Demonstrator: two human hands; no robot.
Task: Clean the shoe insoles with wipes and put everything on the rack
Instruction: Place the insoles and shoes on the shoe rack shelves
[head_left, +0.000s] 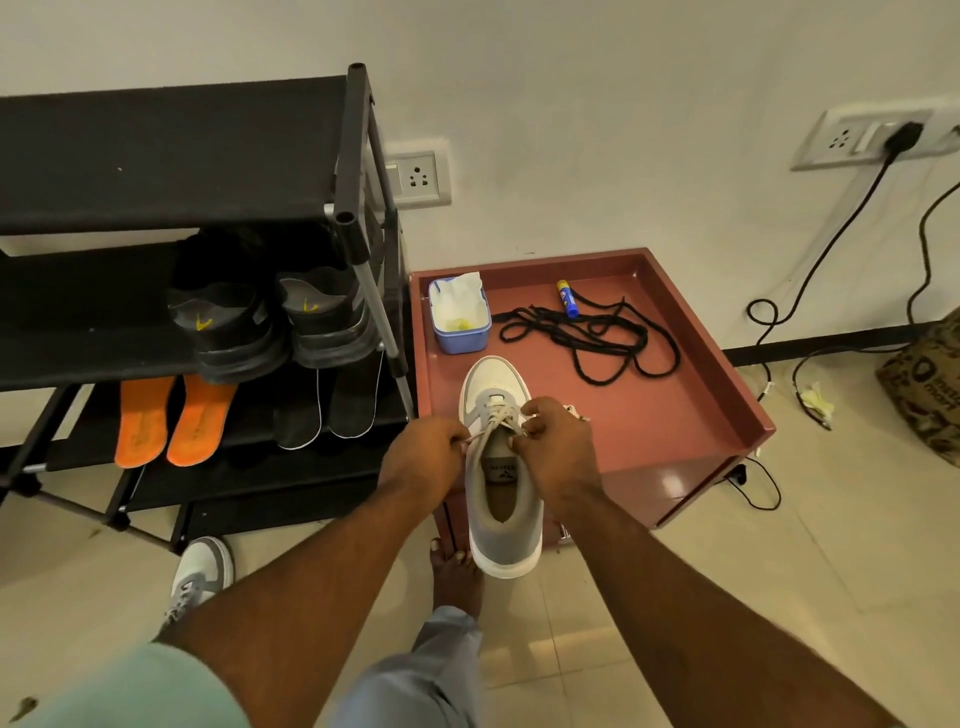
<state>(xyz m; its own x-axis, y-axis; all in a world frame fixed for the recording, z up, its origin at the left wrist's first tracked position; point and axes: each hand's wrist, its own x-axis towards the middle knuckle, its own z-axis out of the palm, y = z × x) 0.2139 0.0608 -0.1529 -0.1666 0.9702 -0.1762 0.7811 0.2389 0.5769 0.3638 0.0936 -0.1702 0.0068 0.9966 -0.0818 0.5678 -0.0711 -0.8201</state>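
1. Both hands, left (423, 454) and right (558, 449), pinch the white laces of a grey-and-white sneaker (501, 467) over the red worktop (675, 415)
2. Orange insoles (171, 421) lie on the black rack (358, 156); the wipes tub (460, 317) stands on the worktop

Light: warm, fairly dim indoor light, source unseen, perhaps overhead.
Glare: bright patch on the red tabletop (670, 483) near front edge.
Shadows: deep inside rack (171, 156), left.
Distortion: wide-angle bending at edges.
Focus: mostly sharp.
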